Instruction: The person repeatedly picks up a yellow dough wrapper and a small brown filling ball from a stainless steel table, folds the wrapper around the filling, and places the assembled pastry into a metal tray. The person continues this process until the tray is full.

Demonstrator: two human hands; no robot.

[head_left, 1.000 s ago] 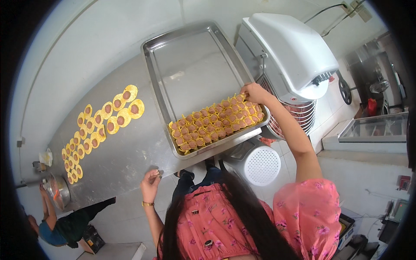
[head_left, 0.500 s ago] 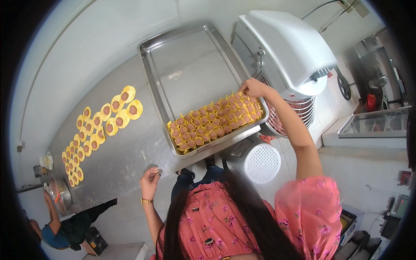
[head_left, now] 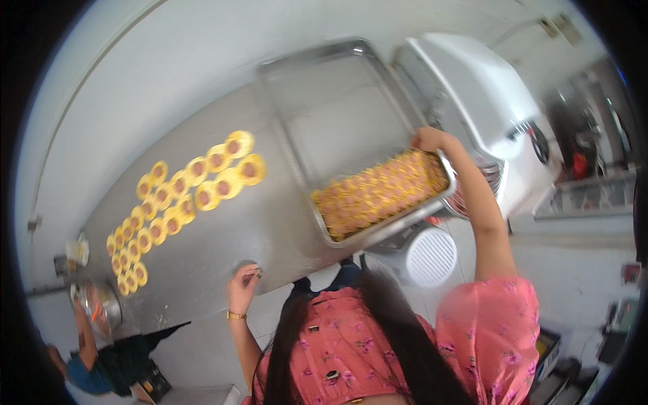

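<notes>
My right hand reaches into a steel tray, its fingers closed on a dumpling at the far right end of the packed rows. Those open-topped dumplings have yellow wrappers and pinkish filling, and fill the near part of the tray. My left hand hovers by the table's front edge with its fingers curled together; whatever they may hold is hidden. Left of the tray, several flat yellow wrappers, each with a ball of filling, lie on the steel table.
A white mixer stands right of the tray. Below the table edge is a white perforated round lid or stool top. At the far left, another person's arm reaches to a metal bowl.
The whole view has swung, so table and tray appear farther right and blurred. My right hand stays at the same end of the dumpling rows. My left hand stays curled near the table edge.
</notes>
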